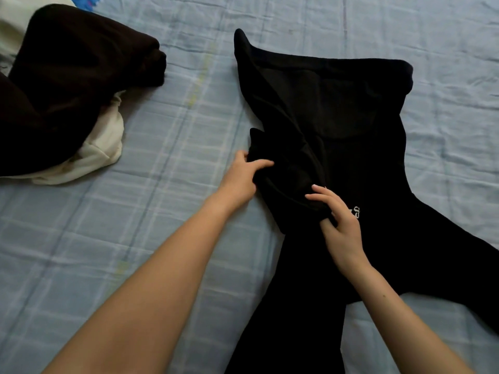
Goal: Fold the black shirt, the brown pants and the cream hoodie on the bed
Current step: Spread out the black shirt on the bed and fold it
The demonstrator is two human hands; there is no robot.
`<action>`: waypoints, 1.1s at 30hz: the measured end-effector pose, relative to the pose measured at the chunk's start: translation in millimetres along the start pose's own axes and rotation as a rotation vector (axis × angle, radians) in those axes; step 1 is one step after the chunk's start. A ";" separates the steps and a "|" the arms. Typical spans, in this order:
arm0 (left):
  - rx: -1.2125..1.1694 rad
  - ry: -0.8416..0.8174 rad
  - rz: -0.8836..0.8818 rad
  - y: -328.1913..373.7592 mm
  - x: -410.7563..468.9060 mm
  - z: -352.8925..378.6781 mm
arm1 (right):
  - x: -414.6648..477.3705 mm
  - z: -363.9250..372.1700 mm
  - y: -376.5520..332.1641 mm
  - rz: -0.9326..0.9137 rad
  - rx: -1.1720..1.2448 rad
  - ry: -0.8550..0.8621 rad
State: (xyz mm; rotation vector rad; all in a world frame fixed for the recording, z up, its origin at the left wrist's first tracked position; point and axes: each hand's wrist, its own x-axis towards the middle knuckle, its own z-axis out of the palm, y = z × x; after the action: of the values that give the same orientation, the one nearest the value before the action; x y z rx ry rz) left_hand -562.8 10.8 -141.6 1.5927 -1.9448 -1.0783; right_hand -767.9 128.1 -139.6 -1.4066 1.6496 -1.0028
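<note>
On the blue bed (167, 217), both hands, left hand (241, 175) and right hand (340, 221), pinch the black shirt (351, 125)'s bunched left side, apparently to fold it inward.

Both hands, left (241, 177) and right (339, 222), grip a fold of the shirt (351, 125), far right of the pants (67, 85).

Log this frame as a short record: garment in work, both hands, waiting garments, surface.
garment in work: black shirt, spread out, one side bunched inward
left hand: grips the bunched fold
right hand: pinches the same fold
waiting: brown pants heaped over cream hoodie, far left
surface: blue checked bed sheet
</note>
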 end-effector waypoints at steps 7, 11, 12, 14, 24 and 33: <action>0.201 0.111 0.243 -17.5 -5.5 -25.2 | -2.6 2.7 -0.6 -0.016 -0.005 -0.013; 0.187 0.020 0.422 -8.0 -9.2 -35.8 | -2.8 -0.3 3.6 0.012 0.035 -0.004; 0.139 -0.025 0.395 -6.9 -11.1 -38.7 | -2.1 -2.1 4.3 0.023 0.041 -0.003; 0.045 -0.046 0.270 -5.2 -17.9 -45.3 | -1.2 -3.6 2.4 0.042 0.027 -0.018; -0.101 -0.201 -0.247 -34.6 -53.6 -114.3 | -10.2 14.2 -37.8 -0.038 -0.197 -0.245; -0.202 -0.289 -0.555 -91.2 -144.8 -247.1 | -5.4 116.6 -118.7 -0.217 -0.198 -0.073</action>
State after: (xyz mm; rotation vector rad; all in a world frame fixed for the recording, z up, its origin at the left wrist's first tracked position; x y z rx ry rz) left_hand -287.5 67.7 -35.2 2.0020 -1.5105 -1.7444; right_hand -612.9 110.6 -81.6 -1.7632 1.6029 -0.9130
